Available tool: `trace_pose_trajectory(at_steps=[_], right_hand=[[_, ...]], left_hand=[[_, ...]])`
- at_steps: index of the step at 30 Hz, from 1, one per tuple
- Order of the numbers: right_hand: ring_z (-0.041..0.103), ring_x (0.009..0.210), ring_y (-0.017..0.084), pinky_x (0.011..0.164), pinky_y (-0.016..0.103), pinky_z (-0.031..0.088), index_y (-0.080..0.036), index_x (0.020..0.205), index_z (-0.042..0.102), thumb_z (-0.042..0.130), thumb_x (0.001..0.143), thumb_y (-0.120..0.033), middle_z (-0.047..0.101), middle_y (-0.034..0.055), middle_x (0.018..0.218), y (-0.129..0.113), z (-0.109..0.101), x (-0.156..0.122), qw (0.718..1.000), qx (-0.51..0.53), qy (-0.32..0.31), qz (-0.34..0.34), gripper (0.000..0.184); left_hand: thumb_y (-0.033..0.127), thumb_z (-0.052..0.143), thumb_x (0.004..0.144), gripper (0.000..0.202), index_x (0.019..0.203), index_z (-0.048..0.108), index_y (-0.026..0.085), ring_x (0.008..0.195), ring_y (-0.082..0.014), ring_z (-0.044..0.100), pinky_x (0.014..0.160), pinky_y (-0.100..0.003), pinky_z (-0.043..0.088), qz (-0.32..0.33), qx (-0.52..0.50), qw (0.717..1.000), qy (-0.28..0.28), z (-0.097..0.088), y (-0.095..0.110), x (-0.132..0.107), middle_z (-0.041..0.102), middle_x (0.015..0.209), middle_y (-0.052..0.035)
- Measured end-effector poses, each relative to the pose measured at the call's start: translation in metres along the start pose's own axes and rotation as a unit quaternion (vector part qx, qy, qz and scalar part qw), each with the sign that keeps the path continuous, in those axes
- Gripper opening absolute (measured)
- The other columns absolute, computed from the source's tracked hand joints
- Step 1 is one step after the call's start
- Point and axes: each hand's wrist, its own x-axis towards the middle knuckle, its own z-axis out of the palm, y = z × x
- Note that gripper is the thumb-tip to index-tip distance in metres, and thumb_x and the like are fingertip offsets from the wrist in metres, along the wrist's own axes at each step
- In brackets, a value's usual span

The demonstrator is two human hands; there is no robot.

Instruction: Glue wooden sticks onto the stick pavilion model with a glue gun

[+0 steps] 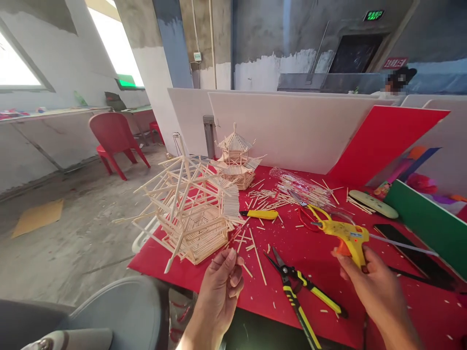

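Note:
My right hand [375,282] grips a yellow hot glue gun [346,236] by its handle, its nozzle facing left, with a translucent glue stick [401,244] out of the back. My left hand [224,282] is closed in a pinch; whatever lies between thumb and finger is too small to make out. Just beyond it stands a pagoda frame [189,218] of thin wooden sticks, its roof partly covered with slats. Between my hands lie yellow-and-black pruning shears [292,279], jaws apart, and several loose wooden sticks [258,255].
Behind the frame stands a smaller stick pagoda [235,160]. A yellow utility knife [260,214], scissors [310,214], bagged sticks [302,187] and a dark phone [408,248] lie on the red tabletop [270,306]. White boards [284,131] border the back. A grey stool [120,311] is lower left; a person [396,82] is beyond.

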Motion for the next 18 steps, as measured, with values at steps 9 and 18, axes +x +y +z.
trace_pose_trajectory(at_steps=[9,18], right_hand=[[0.06,0.054,0.018,0.049,0.027,0.046,-0.021,0.095,0.061,0.066,0.074,-0.067,0.064,0.0015,0.065,-0.123,0.045,-0.044,0.968,-0.133,0.029,-0.212,0.051],[0.062,0.055,0.016,0.049,0.027,0.037,-0.02,0.08,0.058,0.06,0.086,-0.048,0.067,0.0021,0.069,-0.147,0.076,-0.042,0.809,-0.317,0.161,-0.468,0.029]], left_hand=[[0.025,0.089,0.061,0.033,0.076,0.062,0.014,0.042,-0.0002,0.038,0.035,-0.011,0.022,0.001,0.013,1.0,-0.026,0.009,0.003,0.01,0.065,0.067,0.0003],[0.028,0.09,0.058,0.037,0.078,0.062,0.014,0.04,-0.0008,0.037,0.036,-0.013,0.02,-0.008,-0.003,0.999,-0.034,0.005,0.008,0.018,0.066,0.065,0.0007]])
